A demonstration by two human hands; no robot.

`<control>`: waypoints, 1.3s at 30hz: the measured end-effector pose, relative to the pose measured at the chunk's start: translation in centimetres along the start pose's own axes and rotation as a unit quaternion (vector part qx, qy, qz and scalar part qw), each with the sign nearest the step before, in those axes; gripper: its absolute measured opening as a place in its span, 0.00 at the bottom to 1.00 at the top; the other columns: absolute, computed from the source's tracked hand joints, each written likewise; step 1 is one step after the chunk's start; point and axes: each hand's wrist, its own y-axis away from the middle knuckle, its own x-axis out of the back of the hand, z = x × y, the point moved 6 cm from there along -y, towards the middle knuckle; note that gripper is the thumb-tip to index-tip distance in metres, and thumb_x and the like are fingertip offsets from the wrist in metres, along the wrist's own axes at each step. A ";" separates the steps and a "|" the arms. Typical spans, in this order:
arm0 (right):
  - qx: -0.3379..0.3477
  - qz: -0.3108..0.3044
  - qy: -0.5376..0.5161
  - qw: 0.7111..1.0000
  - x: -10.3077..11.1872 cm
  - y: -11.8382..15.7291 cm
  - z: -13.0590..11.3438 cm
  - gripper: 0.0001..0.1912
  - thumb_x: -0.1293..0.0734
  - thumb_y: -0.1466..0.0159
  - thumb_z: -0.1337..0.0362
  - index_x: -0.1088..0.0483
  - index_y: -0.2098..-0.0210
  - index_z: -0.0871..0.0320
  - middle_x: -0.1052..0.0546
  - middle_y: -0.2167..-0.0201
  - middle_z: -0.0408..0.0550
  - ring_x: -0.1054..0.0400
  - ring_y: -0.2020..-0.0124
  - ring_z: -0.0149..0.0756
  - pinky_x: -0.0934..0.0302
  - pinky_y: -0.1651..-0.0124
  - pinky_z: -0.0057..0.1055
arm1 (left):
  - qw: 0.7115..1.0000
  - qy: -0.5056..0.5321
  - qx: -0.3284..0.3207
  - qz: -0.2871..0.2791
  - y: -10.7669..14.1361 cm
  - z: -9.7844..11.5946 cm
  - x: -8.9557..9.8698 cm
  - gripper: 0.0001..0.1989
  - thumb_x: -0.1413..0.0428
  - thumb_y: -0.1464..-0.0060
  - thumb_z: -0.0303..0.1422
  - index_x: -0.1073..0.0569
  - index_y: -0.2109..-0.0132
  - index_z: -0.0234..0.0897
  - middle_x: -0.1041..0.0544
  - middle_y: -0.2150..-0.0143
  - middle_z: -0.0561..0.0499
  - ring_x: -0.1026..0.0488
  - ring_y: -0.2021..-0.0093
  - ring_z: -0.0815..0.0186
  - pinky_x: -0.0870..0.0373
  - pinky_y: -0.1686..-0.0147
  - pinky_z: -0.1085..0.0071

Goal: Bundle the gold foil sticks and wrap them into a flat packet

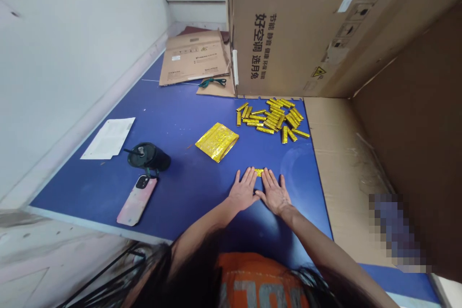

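Note:
A small gold foil strip (259, 172) lies on the blue table between my two hands. My left hand (244, 191) rests flat with its fingertips at the strip's left end. My right hand (275, 193) lies flat too, its fingertips at the right end. Both hands have their fingers stretched out, and their thumbs point toward each other. Up and to the left is a flat gold foil packet (217, 141). Several small gold foil-wrapped rolls (274, 116) are heaped beyond my hands, in front of the large carton.
A dark cup (148, 156) with a straw, a pink phone (137, 200) and white paper (109, 138) are on the left. Folded cardboard (195, 57) and a green cord (212, 83) lie at the back. A large carton (288, 29) stands behind; cardboard (339, 173) covers the right side.

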 end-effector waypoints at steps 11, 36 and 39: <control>-0.015 -0.004 -0.011 1.000 0.2 0.0 0.0 0.34 0.54 0.38 0.48 0.59 0.38 0.60 0.60 0.37 0.48 0.71 0.37 0.43 0.75 0.42 0.54 | 0.999 -0.012 -0.026 -0.031 1.0 -1.6 0.3 0.35 0.60 0.46 0.49 0.54 0.38 0.30 0.54 0.37 0.40 0.63 0.37 0.58 0.61 0.42 0.54; 0.034 0.059 0.004 0.998 3.5 -2.2 1.3 0.15 0.45 0.39 0.66 0.30 0.57 0.54 0.32 0.50 0.48 0.42 0.53 0.40 0.49 0.52 0.35 | 0.999 0.049 -0.005 -0.018 -1.6 -2.3 2.4 0.15 0.49 0.48 0.33 0.32 0.53 0.35 0.33 0.50 0.45 0.41 0.48 0.59 0.51 0.48 0.61; 0.046 0.060 0.007 0.997 3.7 -2.5 1.4 0.15 0.45 0.38 0.66 0.30 0.59 0.55 0.31 0.53 0.50 0.41 0.55 0.41 0.47 0.54 0.35 | 0.998 0.057 0.000 -0.015 -1.6 -2.4 2.6 0.13 0.50 0.47 0.31 0.31 0.54 0.35 0.33 0.51 0.45 0.41 0.50 0.60 0.50 0.49 0.62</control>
